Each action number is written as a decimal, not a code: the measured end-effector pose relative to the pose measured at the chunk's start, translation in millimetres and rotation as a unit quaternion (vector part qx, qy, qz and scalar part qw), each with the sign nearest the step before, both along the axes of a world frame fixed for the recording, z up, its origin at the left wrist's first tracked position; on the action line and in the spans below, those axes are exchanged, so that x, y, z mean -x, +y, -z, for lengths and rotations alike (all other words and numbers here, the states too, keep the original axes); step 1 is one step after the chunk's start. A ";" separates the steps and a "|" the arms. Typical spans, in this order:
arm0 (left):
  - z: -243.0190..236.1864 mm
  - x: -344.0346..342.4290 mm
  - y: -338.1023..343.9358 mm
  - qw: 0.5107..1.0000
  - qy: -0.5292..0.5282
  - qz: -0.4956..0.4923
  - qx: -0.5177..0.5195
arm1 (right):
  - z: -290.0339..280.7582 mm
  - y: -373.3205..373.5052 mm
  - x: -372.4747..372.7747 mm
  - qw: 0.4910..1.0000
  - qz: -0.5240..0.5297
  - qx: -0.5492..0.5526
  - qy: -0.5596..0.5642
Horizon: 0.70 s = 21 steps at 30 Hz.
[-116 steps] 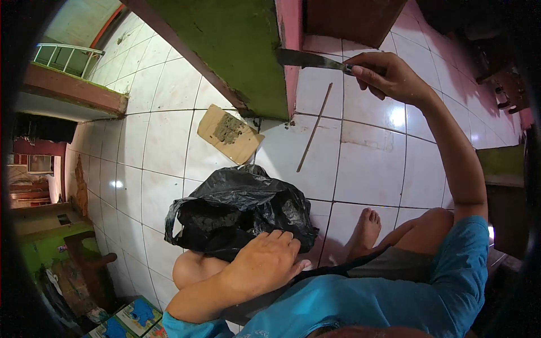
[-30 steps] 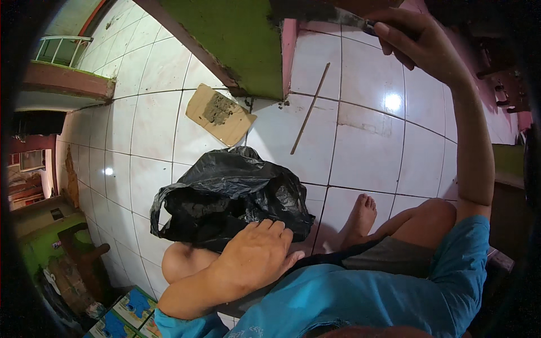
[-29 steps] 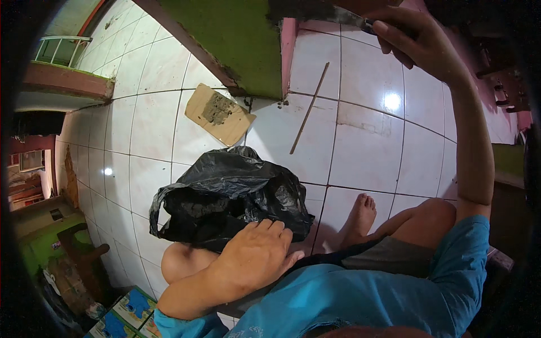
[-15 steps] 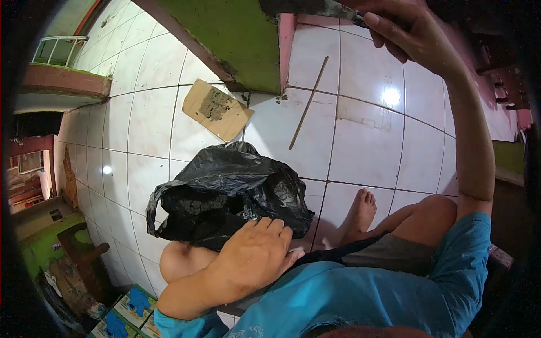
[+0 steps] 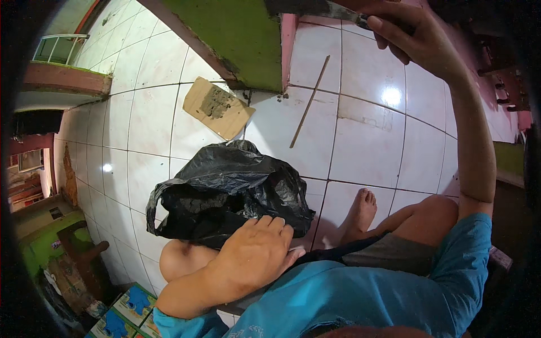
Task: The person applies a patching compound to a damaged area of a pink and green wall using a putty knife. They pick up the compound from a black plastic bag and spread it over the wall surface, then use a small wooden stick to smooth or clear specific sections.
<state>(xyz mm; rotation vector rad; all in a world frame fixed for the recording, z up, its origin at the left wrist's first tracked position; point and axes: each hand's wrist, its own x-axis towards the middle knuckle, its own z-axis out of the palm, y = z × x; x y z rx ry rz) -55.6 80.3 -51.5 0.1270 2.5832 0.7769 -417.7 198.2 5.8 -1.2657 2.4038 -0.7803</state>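
At the top right, my right hand [image 5: 403, 36] is raised and closed on the dark handle of a putty knife [image 5: 338, 11]. Its metal blade points left, at the grey-smeared upper part of a green wall end [image 5: 248, 45]. Most of the handle is hidden by my fingers. Below, a black plastic bag [image 5: 236, 166] gapes between my knees, with dark grey crumbly material [image 5: 205, 201] inside. My left hand [image 5: 253, 250] lies over the bag's near rim, fingers bent onto it; the fingertips are partly hidden.
A piece of cardboard [image 5: 217, 108] bearing grey wet mortar lies on the white tiles beyond the bag. Right of it is a thin stick [image 5: 310, 101]. Small crumbs [image 5: 283, 97] dot the wall's foot. My bare foot [image 5: 362, 211] is right of the bag; patterned boxes [image 5: 132, 307] stand lower left.
Almost nothing differs. The view has shifted very slightly; my right hand stays raised with the putty knife, and my left hand remains on the bag's rim.
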 end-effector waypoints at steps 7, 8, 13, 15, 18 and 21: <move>-0.4 0.9 0.2 1.000 -0.014 0.006 0.003 | -0.5 2.1 -1.7 0.999 -0.034 0.019 0.012; -0.4 1.3 0.3 1.000 -0.015 0.010 0.002 | -0.1 2.2 -2.1 0.999 -0.034 0.019 0.013; 0.8 1.2 0.9 1.000 -0.007 0.012 0.007 | 4.6 2.1 -2.0 0.998 -0.046 0.024 -0.030; 1.2 1.3 1.2 1.000 -0.008 0.011 0.005 | 4.8 2.7 -2.9 0.998 -0.046 0.023 -0.023; 0.8 2.1 1.1 1.000 -0.019 0.012 0.007 | 4.0 2.5 -3.0 0.998 -0.047 0.023 -0.018; 1.3 1.3 1.5 1.000 -0.009 0.013 0.009 | 4.2 1.7 -2.6 0.999 -0.046 0.024 -0.010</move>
